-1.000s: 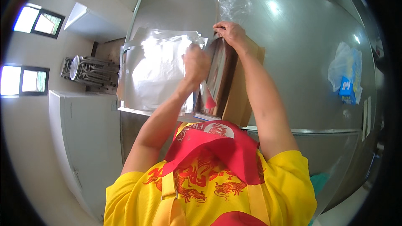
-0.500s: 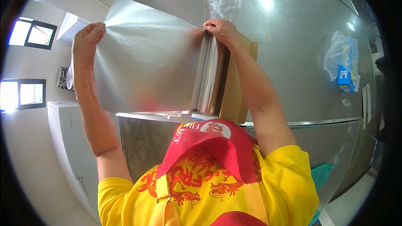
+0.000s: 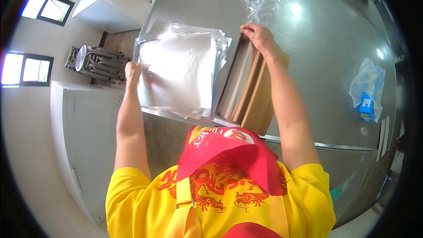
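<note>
My left hand [image 3: 132,72] is closed at the left edge of a stack of silver foil sheets [image 3: 176,68], apparently gripping the top sheet. My right hand [image 3: 260,37] is closed at the far end of a long cardboard box [image 3: 275,83] holding a foil roll [image 3: 236,79]; what its fingertips grip is too small to make out. The box lies just right of the stack, on a steel table [image 3: 321,35]. Beyond my right hand is crumpled clear plastic [image 3: 260,4] with a thin brown strip running through it.
A blue box [image 3: 368,103] in a translucent bag sits on the right of the table. At left stand a white cabinet [image 3: 83,141] and stacked metal stools [image 3: 92,61] below two windows. Pale strips [image 3: 383,136] lie at the far right edge.
My left hand moved from beside the roll out leftward with a foil sheet, then came down to the stack's left edge, the sheet now lying flat. My right hand stays at the box's end.
</note>
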Available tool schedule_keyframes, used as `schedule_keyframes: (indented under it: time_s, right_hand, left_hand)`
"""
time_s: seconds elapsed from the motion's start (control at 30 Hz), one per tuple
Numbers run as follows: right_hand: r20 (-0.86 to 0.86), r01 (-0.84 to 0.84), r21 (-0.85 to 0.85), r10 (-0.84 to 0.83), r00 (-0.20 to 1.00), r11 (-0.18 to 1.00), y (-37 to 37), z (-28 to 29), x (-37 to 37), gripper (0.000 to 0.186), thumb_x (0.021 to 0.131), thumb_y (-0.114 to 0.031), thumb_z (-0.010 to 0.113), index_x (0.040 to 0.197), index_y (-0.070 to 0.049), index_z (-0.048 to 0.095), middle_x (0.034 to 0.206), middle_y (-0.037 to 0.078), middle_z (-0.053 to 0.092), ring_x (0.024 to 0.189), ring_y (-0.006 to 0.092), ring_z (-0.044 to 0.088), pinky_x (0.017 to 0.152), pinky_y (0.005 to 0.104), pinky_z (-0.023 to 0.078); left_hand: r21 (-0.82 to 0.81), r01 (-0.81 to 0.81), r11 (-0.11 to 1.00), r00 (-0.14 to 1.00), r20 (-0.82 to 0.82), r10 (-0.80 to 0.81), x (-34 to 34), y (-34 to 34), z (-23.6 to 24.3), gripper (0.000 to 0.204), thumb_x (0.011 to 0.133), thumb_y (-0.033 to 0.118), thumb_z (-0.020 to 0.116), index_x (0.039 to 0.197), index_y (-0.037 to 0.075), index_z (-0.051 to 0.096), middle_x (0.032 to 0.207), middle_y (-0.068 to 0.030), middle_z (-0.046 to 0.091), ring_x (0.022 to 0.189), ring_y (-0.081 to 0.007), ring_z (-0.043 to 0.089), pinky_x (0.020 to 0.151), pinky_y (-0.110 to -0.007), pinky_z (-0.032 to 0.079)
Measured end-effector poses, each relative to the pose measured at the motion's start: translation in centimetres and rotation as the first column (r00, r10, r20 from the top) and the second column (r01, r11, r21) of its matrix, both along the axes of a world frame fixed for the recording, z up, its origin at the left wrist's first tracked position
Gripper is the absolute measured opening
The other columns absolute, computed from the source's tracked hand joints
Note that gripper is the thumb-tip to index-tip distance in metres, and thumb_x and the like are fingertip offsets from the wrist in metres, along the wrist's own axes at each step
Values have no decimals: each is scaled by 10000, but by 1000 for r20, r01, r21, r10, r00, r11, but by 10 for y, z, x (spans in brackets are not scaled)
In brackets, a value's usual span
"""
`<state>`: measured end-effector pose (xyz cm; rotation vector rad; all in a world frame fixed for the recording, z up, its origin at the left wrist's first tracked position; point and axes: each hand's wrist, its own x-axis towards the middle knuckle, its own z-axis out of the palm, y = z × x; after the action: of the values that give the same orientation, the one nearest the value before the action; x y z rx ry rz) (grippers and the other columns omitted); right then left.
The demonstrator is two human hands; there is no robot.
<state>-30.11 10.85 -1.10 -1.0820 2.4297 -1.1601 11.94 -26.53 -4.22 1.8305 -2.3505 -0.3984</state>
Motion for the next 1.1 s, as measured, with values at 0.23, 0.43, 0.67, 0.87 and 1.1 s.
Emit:
schedule_keyframes:
  time_s: [0.23, 0.43, 0.67, 0.87, 1.1]
  right_hand:
    - [46, 2, 53, -5, 999, 999, 3, 3, -4, 232, 928, -367, 700, 1087, -218, 778, 1013, 36, 768, 947, 241, 720, 845, 366, 541]
    - [25, 16, 40, -17, 1000, 999, 2, 0, -1, 246, 927, -394, 697, 1070, -211, 777, 977, 39, 773, 915, 253, 727, 835, 377, 545]
    - [21, 2, -12, -2, 1000, 1000, 1, 0, -3, 226, 914, -364, 730, 1074, -210, 776, 1005, 33, 769, 934, 231, 720, 831, 356, 538]
    - [-29, 1, -78, -3, 1000, 997, 2, -3, 0, 204, 919, -321, 712, 1062, -192, 780, 998, 40, 776, 906, 235, 732, 840, 366, 551]
    - [68, -3, -36, 5, 998, 999, 8, -1, 8, 277, 893, -359, 682, 1086, -186, 779, 1015, 29, 776, 919, 214, 735, 841, 360, 544]
  left_hand:
    - [-316, -120, 941, 992, 10, 129, -25, 80, 16, 291, 884, 218, 692, 1083, 11, 742, 1215, -222, 668, 1160, -395, 625, 990, -528, 477]
    - [-373, 593, 714, 564, -442, -698, -133, 271, 41, 297, 812, 35, 715, 1108, 41, 692, 1233, -204, 619, 1134, -386, 579, 984, -497, 445]
    - [-233, 785, 575, 614, 163, -772, -217, 341, 52, 266, 910, 209, 629, 1009, -25, 708, 1276, -206, 556, 1230, -380, 490, 1004, -516, 408]
    - [-235, 644, 728, 739, -54, -671, -233, 327, 46, 215, 882, 168, 650, 961, -24, 705, 1141, -178, 630, 1092, -361, 587, 938, -495, 456]
    - [9, 567, 824, 660, -603, -448, -176, 215, 155, 186, 894, 172, 722, 948, -6, 740, 894, -58, 733, 819, -136, 658, 795, -302, 519]
